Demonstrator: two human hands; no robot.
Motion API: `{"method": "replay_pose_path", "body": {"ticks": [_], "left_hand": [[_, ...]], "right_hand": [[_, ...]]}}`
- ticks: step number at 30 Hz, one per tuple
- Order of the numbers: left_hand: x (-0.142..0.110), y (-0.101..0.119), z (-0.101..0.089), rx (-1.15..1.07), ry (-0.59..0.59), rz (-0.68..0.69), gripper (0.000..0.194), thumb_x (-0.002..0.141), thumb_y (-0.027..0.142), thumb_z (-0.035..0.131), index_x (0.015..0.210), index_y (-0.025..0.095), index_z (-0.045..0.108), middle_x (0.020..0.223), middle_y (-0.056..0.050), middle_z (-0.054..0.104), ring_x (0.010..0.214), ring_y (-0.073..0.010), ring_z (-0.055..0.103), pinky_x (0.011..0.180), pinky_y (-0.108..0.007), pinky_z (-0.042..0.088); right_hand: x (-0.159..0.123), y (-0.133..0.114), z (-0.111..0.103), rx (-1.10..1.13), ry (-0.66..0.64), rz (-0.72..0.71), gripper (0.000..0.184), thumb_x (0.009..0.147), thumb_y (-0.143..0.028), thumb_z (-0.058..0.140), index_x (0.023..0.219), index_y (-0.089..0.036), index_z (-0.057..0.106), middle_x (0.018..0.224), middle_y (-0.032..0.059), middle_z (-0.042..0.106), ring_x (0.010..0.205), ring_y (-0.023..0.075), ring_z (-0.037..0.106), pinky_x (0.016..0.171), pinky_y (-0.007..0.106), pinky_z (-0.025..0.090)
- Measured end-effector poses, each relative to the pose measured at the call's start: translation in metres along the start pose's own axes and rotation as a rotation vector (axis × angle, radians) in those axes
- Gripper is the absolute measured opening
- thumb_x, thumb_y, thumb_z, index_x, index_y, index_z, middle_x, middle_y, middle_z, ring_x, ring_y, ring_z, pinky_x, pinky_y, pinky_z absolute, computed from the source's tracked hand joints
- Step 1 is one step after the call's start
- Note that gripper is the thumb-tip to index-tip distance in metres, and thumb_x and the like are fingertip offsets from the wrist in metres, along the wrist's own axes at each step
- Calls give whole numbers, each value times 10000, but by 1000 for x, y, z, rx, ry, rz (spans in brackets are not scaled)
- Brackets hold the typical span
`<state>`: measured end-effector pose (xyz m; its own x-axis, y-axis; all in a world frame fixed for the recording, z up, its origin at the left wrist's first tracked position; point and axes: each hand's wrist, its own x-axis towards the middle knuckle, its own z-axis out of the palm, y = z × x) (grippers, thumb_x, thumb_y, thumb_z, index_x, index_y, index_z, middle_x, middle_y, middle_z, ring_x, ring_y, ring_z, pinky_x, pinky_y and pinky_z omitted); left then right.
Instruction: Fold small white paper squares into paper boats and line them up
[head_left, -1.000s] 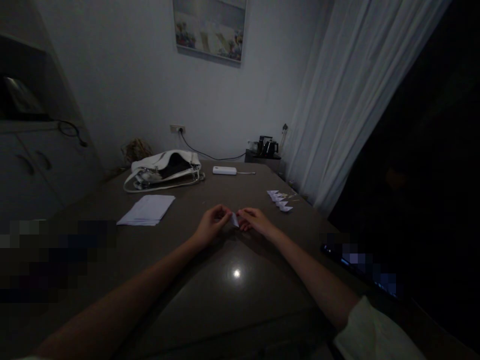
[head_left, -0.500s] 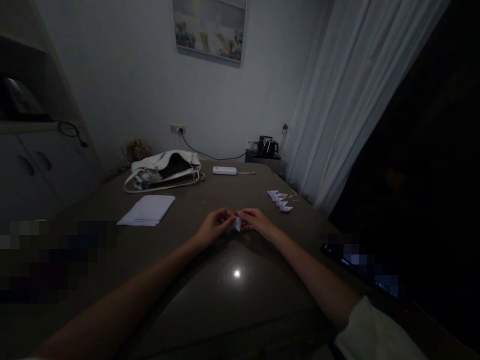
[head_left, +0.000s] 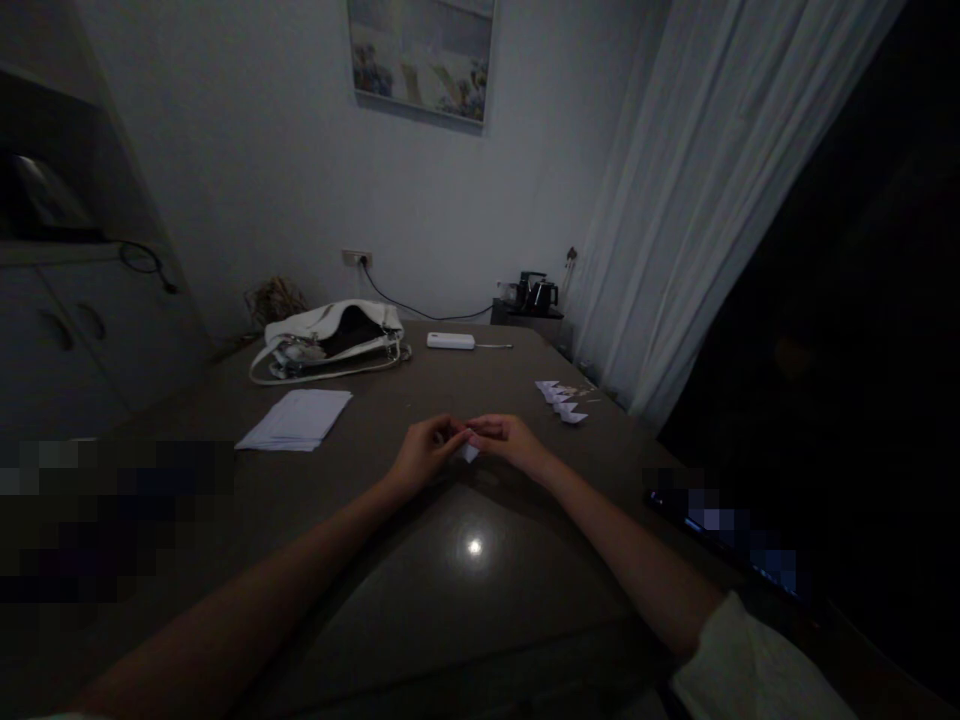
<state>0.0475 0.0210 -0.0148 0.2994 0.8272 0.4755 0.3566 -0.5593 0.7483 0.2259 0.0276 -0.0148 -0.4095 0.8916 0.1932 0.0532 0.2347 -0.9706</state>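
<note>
A small folded piece of white paper [head_left: 469,452] rests on the dark table [head_left: 465,590] between my two hands. My left hand [head_left: 424,453] pinches its left side with curled fingers. My right hand [head_left: 506,442] pinches it from the right, fingers pressed together over its top. Only the paper's lower tip shows under my fingertips. Several small folded paper pieces [head_left: 561,398] lie in a row to the right, beyond my right hand. A stack of white paper sheets [head_left: 296,420] lies to the left of my left hand.
A white handbag [head_left: 330,338] and a white power bank [head_left: 450,341] with a cable lie at the table's far side. A kettle [head_left: 534,292] stands on a side stand by the curtain [head_left: 697,200]. A dark device [head_left: 720,535] lies at the right edge.
My fingertips have closed in over the paper piece, so less of it shows now. The piece has dropped slightly toward the table. My arms have hardly moved.
</note>
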Motion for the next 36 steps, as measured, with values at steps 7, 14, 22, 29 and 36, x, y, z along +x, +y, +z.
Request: {"method": "replay_pose_path", "body": {"ticks": [7, 14, 22, 29, 36], "left_hand": [[2, -3, 1, -50, 60, 23, 313, 746, 461, 563, 770, 154, 620, 743, -31, 587, 678, -144, 538, 598, -229, 415], [2, -5, 2, -120, -22, -52, 332, 762, 453, 543, 775, 131, 625, 726, -45, 621, 646, -151, 560, 590, -237, 421], [0, -2, 1, -9, -16, -17, 322, 754, 451, 551, 723, 140, 630, 687, -41, 639, 636, -154, 573, 591, -233, 423], [-1, -1, 1, 10, 20, 29, 317, 757, 439, 557, 835, 138, 619, 745, -42, 632, 665, -146, 573, 613, -232, 435], [0, 1, 1, 17, 66, -38, 339, 736, 430, 584, 877, 124, 626, 767, -54, 645, 678, -158, 585, 618, -246, 440]], "right_hand": [[-1, -7, 1, -4, 91, -48, 407, 645, -360, 683, 990, -157, 607, 889, 62, 677, 764, 150, 629, 735, 306, 472], [-1, -9, 1, 13, 125, -69, 377, 645, -340, 685, 967, -163, 597, 845, 43, 673, 728, 138, 629, 716, 286, 468], [0, -4, 1, -23, 149, -60, 335, 640, -365, 683, 883, -140, 632, 802, 55, 682, 691, 145, 631, 671, 271, 467], [-1, -6, 2, 18, 196, -40, 354, 618, -373, 694, 880, -143, 633, 821, 61, 687, 703, 160, 635, 663, 276, 467], [1, -4, 0, 15, 230, -67, 303, 602, -335, 710, 817, -140, 623, 731, 38, 680, 626, 137, 621, 610, 244, 452]]}}
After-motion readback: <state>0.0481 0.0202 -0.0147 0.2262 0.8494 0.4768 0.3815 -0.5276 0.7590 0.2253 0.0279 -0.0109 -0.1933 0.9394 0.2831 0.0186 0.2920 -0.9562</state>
